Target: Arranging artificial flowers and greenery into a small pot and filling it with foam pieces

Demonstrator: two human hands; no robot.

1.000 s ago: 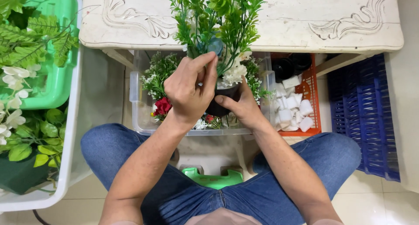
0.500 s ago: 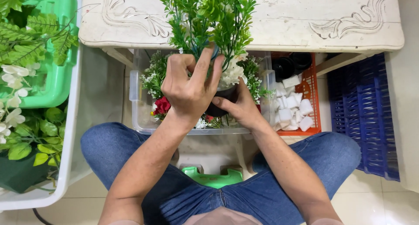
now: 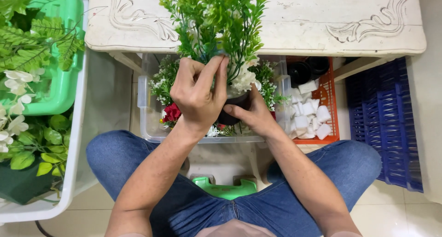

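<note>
- A big white table with curly carved shapes runs across the top of the view.
- A person in blue jeans sits in front of it, knees apart, on a small green stool.
- A dark blue crate stands on the floor at the right.
- A white tub at the left holds fern leaves, white flowers and a green basin.
- A clear plastic box sits under the table edge, between the knees. It is full of fake flowers, and one red flower shows just left of the wrist.
- An orange basket is just beside the clear box on the right. It holds white foam blocks and some black pots.
- A bushy green fake plant stands upright in a little dark pot, held over the clear box.
- The left hand is at the bottom of the plant's stems. Its fingers are pressed together and pinch the stems just above the pot.
- The right hand is under the pot. Its fingers curl around the pot's side and bottom, and the thumb lies along the front.
- Small white flowers poke out just above the pot's rim, touching the green stems.
</note>
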